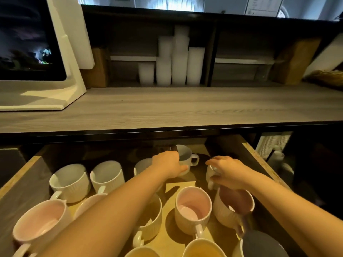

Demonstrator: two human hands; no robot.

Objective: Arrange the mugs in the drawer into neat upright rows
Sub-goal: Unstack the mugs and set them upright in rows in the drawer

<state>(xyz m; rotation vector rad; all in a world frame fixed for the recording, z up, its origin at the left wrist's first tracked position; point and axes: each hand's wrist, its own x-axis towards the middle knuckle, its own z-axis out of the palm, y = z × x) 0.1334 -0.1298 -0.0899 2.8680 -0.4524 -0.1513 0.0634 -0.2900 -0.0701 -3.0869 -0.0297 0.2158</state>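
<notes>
Below the grey wooden counter (167,108), an open drawer (259,156) is seen from the head camera, and upright mugs are spread across its pale floor. Both bare arms are stretched into the drawer's far end. The left hand (168,164) is closed around the side of a white mug (185,154) that stands upright near the back, its handle turned to the right. The right hand (229,170) is curled over a small white mug (210,175) just beside it; the fingers are wrapped on its rim and side, though how firmly it is gripped cannot be told. Two ribbed white mugs (106,176) stand side by side at the left, handles towards the viewer. Nearer the viewer, a pink-lined mug (193,208) stands between the forearms, and another pink-lined mug (39,222) sits at the lower left. A stack of white cups (179,58) is kept on the shelf above the counter, and a dark screen (27,39) on a white stand fills the upper left.
</notes>
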